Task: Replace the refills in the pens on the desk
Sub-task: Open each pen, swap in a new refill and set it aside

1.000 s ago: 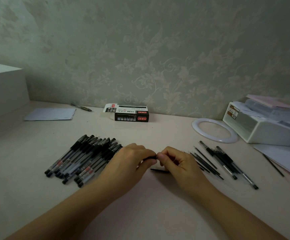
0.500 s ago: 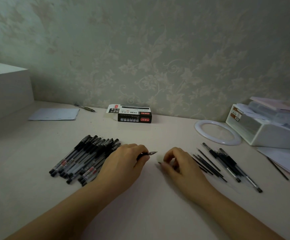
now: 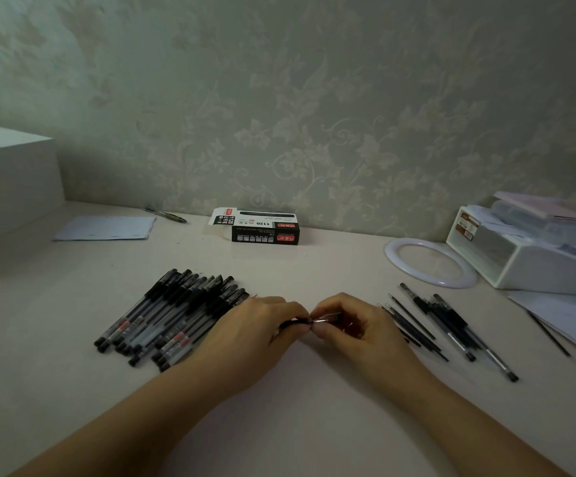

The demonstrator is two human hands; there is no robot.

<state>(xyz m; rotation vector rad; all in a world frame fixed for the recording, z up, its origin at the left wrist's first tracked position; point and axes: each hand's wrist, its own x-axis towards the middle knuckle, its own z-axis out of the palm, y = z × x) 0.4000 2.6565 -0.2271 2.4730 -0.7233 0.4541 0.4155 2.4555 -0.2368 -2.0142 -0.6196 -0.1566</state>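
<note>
Near the desk's front middle, the left hand (image 3: pixel 255 325) is gripping a slim black plastic pen barrel (image 3: pixel 291 323) while the right hand (image 3: pixel 352 325) is pinching its small metallic tip (image 3: pixel 324 317). Both parts look light, stiff and slippery, best pinched near the joint. By the back edge, an open black-and-white cardboard refill box (image 3: pixel 262 228) is lying, contents hidden.

"Where can my hands go?"

"My left hand (image 3: pixel 259 325) has the pile of pens (image 3: pixel 173 313) right beside it, touching its far side. My right hand (image 3: pixel 355 327) has loose refills (image 3: pixel 413 325) just beside it, then more pens (image 3: pixel 458 330)."

"And in front?"

"Bare desk (image 3: pixel 331 266) runs up to the pen box (image 3: pixel 262 228) by the wall. The white ring (image 3: pixel 391 258) and the white tray (image 3: pixel 534 273) block the far right. Near me the desk is bare between my arms."
</note>
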